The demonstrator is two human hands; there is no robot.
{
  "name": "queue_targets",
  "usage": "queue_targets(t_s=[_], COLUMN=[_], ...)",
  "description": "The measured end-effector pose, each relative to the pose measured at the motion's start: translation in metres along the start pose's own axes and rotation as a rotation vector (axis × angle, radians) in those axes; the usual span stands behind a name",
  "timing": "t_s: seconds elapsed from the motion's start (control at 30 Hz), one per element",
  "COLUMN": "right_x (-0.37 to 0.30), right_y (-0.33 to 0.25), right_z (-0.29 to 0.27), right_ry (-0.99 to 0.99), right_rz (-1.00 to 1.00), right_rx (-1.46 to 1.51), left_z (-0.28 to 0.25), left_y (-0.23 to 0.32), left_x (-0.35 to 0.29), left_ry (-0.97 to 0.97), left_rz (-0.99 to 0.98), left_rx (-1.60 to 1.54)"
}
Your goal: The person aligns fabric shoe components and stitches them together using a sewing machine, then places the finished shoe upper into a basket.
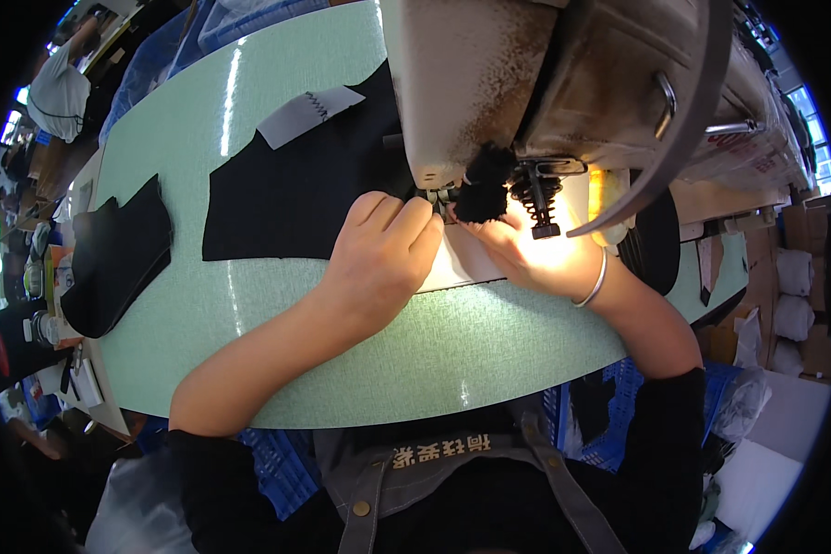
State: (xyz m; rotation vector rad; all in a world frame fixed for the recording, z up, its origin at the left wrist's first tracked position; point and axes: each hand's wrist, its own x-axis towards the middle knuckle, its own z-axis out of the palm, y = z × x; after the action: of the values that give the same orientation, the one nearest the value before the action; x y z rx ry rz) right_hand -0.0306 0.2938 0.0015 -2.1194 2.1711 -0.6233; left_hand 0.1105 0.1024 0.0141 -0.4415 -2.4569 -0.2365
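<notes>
My left hand [383, 257] is closed, its fingers curled beside the needle area of a worn beige sewing machine [471, 83]. Its fingertips pinch the edge of a black fabric piece [277, 203], which spreads flat to the left. On that piece lies a white slip [309, 115] with a dark zigzag line. My right hand [535, 254], with a silver bangle, reaches under the machine head from the right, lit by the lamp. A black fuzzy pad [487, 185] and a coil spring [537, 198] partly hide its fingers, so what they hold does not show.
Another black fabric piece [125, 254] lies at the left of the pale green table [277, 369]. A curved grey bar [688, 120] arches over my right wrist. Blue crates [282, 466] stand below the front edge. A person [60, 92] is at the far left.
</notes>
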Motion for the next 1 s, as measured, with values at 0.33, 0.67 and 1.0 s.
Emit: queue_targets(t_s=[0.33,0.67,1.0], right_x=[0.008,0.018,0.021], right_y=[-0.014,0.009,-0.004], right_z=[-0.009,-0.014,-0.032], right_ry=[0.073,0.362,0.217], right_rz=[-0.177,-0.080,0.003], right_rx=[-0.177,-0.046,0.036], left_z=[0.001,-0.024,-0.031], left_y=[-0.001,-0.008,-0.019], left_x=[-0.001,0.007,0.002], left_ry=[0.018,-0.042,-0.253], left_rz=[0.038,-0.023,0.070], left_rx=[0.079,0.076,-0.162])
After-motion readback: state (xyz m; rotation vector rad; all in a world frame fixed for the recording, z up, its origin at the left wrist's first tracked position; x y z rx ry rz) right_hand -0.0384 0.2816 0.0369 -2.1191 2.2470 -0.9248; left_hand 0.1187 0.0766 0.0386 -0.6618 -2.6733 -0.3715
